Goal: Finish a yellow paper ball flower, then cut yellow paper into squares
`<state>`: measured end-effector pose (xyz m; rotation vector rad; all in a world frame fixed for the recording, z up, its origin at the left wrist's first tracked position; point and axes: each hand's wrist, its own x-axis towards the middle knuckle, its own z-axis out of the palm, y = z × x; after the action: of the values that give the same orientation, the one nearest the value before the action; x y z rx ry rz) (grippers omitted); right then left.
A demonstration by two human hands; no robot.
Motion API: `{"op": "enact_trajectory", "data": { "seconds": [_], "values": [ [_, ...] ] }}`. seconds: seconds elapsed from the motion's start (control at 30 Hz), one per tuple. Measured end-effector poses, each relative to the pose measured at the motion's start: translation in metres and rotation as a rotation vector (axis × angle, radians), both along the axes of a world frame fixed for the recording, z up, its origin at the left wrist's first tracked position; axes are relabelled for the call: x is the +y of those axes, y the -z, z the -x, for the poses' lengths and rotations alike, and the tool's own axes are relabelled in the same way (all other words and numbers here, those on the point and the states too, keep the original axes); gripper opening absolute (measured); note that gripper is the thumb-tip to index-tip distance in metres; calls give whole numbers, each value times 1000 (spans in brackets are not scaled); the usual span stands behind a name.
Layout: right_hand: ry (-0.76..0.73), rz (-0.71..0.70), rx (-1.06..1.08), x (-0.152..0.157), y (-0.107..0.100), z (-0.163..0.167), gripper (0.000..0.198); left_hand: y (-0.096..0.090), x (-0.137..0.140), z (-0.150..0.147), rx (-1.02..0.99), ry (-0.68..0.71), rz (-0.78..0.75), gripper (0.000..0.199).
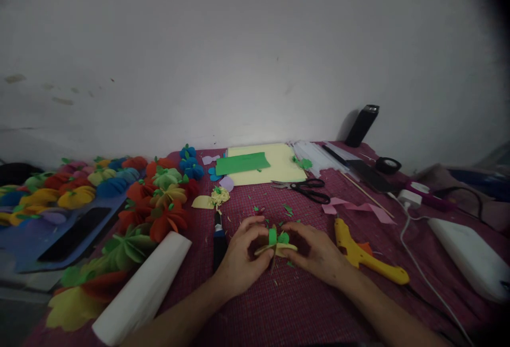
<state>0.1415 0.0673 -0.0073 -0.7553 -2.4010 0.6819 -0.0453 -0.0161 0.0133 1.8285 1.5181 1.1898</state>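
Note:
Between my two hands is a small pale-yellow paper pumpkin [287, 250] with curled green pieces on top. My left hand [244, 248] pinches its left side between thumb and fingers. On the opposite side, my right hand [317, 248] grips the yellow edge in the same way. My fingertips partly hide the piece. Green paper scraps [288, 210] are scattered on the cloth just beyond it. A yellow glue gun [368, 256] lies to the right of my right hand, and a dark-handled cutter [219, 243] is close to the left one.
Many colourful paper pumpkins [169, 219] crowd the left side, near a white roll [143, 288]. Black scissors [306, 190] lie before yellow sheets [279, 171] and a green strip [243, 163]. A white power bank [470, 256], cables and a black bottle [362, 126] occupy the right.

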Motion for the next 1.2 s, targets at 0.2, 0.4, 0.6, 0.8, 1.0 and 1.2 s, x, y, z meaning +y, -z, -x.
{"op": "enact_trajectory", "data": {
  "seconds": [0.2,0.4,0.6,0.8,1.0,1.2],
  "values": [
    [-8,-13,0,0,-1,-1,36,2,-1,-2,13,-62,-50,23],
    [-4,-14,-4,0,0,0,37,8,-2,-3,66,-72,-49,14],
    [-6,-12,-4,0,-1,1,37,15,4,-4,54,-92,0,10],
    [-13,-22,-6,-1,-2,0,37,16,4,-7,-41,-99,53,11],
    [-16,-21,2,0,0,0,36,14,5,-7,-77,-93,81,10],
    [-20,-18,0,-1,0,0,37,13,6,-5,-102,-67,41,12]
  ]
}}
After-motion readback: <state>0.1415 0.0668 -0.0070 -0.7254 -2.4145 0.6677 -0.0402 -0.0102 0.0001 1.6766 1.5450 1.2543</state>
